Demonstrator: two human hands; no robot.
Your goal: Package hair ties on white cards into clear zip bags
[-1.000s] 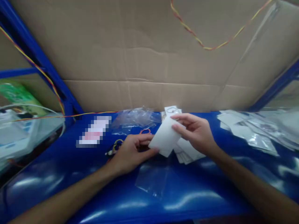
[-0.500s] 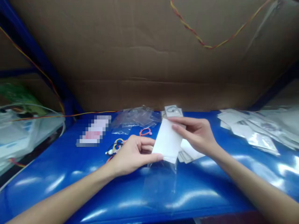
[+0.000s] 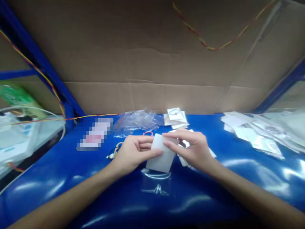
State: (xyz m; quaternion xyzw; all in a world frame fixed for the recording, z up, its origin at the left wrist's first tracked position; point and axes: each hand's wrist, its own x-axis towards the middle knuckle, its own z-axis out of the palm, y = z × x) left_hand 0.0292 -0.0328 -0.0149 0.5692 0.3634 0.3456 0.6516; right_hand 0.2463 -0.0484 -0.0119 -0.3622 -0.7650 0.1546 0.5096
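Observation:
A blank white card [image 3: 160, 157] is held tilted between both hands, above the blue table. My left hand [image 3: 134, 154] pinches its left edge, thumb on top and fingers behind. My right hand [image 3: 190, 147] grips the upper right part between thumb and fingers. Below the card's lower edge extends a clear plastic bag [image 3: 156, 186]; whether the card sits inside it I cannot tell. Loose white cards [image 3: 184, 161] lie partly hidden under my right hand. Beside my left hand are a red elastic band [image 3: 148, 133] and a cord with white beads [image 3: 111, 155], partly covered.
Clear plastic bags [image 3: 140, 120] are heaped at the back. Near them is a small stack of packed cards [image 3: 175, 117]. More white cards and packets [image 3: 252, 133] spread at the right. A cardboard wall [image 3: 152, 63] closes the back; a twisted wire [image 3: 209, 48] hangs before it.
Both hands have brought the card lower and slightly left, closer to me. The plastic bag reaches less far below it. My right hand has moved down, uncovering the small stack at the back.

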